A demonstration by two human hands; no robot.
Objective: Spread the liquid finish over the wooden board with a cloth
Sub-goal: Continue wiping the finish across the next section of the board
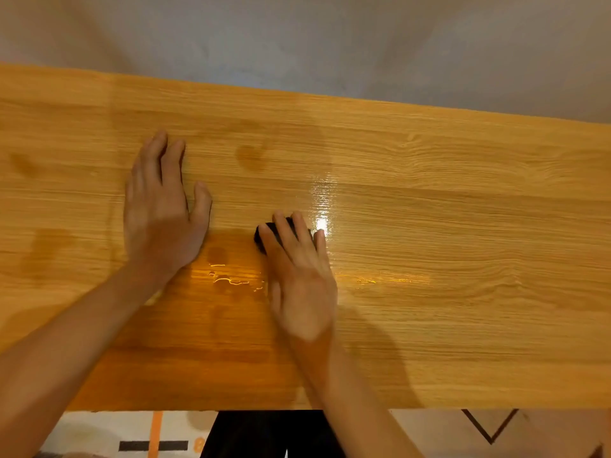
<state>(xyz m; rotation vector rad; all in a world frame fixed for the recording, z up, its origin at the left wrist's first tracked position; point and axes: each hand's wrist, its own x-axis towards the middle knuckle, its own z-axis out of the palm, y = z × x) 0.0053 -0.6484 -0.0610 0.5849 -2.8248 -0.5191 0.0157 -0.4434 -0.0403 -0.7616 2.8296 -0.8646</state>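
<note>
A long wooden board [429, 226] fills the middle of the head view. My right hand [299, 276] lies on a small dark cloth [261, 238], its fingers straight and pressing down; only the cloth's far left edge shows past my fingers. Wet finish [231, 279] glistens in streaks and a darker patch just left of that hand. A glossy wet band [324, 206] shines beyond my fingertips. My left hand [163, 209] rests flat on the board, fingers straight, a short way left of the cloth.
A grey wall [297, 38] rises behind the board's far edge. Below the near edge lie a patterned rug [132, 434] and dark trousers [264, 434]. Darker damp spots [251, 157] mark the board's left and middle.
</note>
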